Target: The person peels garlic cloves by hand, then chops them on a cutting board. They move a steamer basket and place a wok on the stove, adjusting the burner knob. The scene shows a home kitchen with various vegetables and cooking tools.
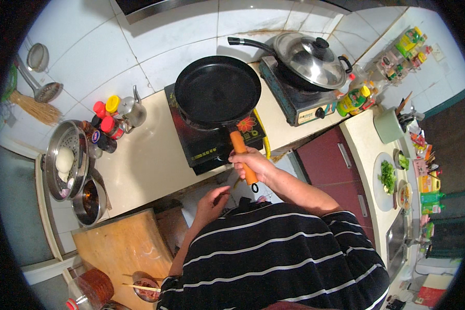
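Observation:
My right hand [254,164] is closed around the orange handle of a black frying pan [217,91]. The pan lies over a black electric cooktop [205,149] with a flower pattern; whether it rests on the plate or is slightly raised, I cannot tell. My left hand [214,203] hangs near the counter's front edge, fingers apart, holding nothing. To the right of the pan, a lidded wok [310,62] with a metal lid stands on a portable gas stove [300,102].
Seasoning jars [111,127] and a metal pot [132,111] stand at the counter's left, beside a steel colander [75,155]. A wooden board [120,248] bears a bowl of meat [146,288] with chopsticks. Chopped greens lie on a plate [380,195] at right.

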{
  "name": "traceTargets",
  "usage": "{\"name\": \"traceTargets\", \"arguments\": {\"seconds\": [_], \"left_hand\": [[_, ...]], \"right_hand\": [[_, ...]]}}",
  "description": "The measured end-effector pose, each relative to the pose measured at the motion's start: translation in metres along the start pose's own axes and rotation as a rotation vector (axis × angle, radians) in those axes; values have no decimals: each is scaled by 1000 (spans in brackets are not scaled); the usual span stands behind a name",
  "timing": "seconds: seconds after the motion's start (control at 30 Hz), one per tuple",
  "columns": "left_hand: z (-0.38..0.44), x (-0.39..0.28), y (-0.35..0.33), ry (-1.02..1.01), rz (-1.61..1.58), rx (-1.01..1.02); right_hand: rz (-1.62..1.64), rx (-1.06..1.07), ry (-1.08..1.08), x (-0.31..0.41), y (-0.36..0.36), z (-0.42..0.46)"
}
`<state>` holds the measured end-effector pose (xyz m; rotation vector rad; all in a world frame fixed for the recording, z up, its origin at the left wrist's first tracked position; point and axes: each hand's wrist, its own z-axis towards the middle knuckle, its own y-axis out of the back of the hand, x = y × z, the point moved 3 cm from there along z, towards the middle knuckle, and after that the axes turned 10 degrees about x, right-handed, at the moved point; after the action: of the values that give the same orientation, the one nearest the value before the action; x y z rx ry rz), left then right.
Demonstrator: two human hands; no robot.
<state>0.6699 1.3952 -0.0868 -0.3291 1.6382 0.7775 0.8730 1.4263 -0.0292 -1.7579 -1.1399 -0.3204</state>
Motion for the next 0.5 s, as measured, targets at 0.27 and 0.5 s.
{"name": "traceTargets", "arguments": {"seconds": [0.27,0.5], "left_hand": [[4,-3,-1,15,-11,17],[8,-27,14,203,-105,-117]], "right_hand": [[-44,-32,7,2,2,-2],[-65,-12,-10,6,25,-51]]}}
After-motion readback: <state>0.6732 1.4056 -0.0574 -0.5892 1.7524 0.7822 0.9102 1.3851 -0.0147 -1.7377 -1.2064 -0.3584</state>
